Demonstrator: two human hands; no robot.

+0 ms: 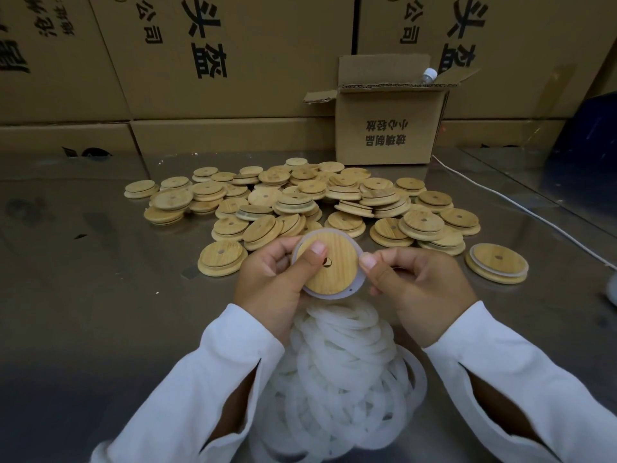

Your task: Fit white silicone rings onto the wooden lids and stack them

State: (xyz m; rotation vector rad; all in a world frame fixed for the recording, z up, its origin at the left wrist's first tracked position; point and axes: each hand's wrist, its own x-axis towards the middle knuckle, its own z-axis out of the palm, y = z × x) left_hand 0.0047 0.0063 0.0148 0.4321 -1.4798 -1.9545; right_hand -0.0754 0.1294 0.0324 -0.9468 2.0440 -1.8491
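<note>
At centre, left hand (277, 279) grips a wooden lid (334, 269); right hand (417, 289) pinches the white ring (356, 286) looped round it. One ringed lid (497, 264) at 3 o'clock; lid heap (300, 198) at 12 looks unringed, so barely started.

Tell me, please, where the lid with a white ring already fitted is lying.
In the head view, the ringed lid lies alone on the metal table, right of the loose lid pile, near the white cable.
</note>
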